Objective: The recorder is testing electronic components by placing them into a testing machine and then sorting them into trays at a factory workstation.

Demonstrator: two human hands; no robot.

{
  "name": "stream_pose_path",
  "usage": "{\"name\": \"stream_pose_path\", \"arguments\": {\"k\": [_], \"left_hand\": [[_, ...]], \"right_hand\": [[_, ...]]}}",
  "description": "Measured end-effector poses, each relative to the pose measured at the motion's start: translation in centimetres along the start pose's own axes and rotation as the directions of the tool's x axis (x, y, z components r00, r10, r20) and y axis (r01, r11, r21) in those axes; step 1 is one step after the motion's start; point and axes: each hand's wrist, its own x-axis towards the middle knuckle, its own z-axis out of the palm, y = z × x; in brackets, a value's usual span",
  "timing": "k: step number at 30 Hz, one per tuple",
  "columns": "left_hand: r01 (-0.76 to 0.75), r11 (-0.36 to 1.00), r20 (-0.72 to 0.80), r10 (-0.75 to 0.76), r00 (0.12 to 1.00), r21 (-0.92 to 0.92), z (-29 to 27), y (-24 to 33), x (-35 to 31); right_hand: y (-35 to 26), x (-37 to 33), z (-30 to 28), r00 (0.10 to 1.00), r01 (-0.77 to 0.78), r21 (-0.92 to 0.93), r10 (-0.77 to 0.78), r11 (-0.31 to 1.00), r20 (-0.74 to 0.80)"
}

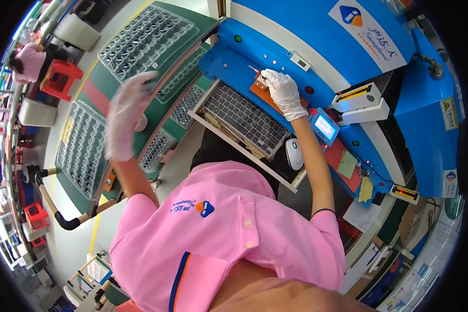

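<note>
My right hand [283,93], in a white glove, is at an orange fixture [269,96] on the ledge of the blue machine. Its fingers are curled together over a small metallic part [261,82] of that fixture; what they pinch is hidden. My left hand [126,118], also gloved in white, is raised over the green bench at the left. Motion smears its fingers, so what they hold cannot be made out. Close to its fingertips lies a clear plastic tray [145,39] with rows of small dark pieces.
A second tray [81,151] sits on the green trolley to the left, with smaller trays [188,105] beside the bench edge. A keyboard [244,117] and white mouse [294,154] occupy a pull-out drawer. Rightward are a lit display [325,127] and paper notes [347,163]. A person [30,62] sits far left.
</note>
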Motion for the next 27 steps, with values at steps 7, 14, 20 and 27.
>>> {"name": "stream_pose_path", "arguments": {"k": [7,14,20,27], "left_hand": [[0.188,0.940,0.588,0.018,0.808,-0.286,20.7,-5.4,6.9],[-0.742,0.581,0.183,0.732,0.656,0.334,26.8,-12.8,10.5],[-0.701,0.501,0.053,0.794,0.606,0.508,27.1,-10.9,8.8],[-0.569,0.521,0.185,0.613,0.768,0.636,27.1,-9.5,8.9]], "right_hand": [[-2.0,-2.4,-4.8,0.943,0.036,0.024,-0.026,0.999,-0.332],[-2.5,-9.2,-8.9,0.890,-0.128,0.096,0.157,0.987,-0.428],[-1.1,-11.7,-7.5,0.833,-0.259,0.269,0.355,0.928,-0.424],[-0.8,-9.8,-5.2,0.849,-0.209,0.355,0.350,0.911,-0.397]]}}
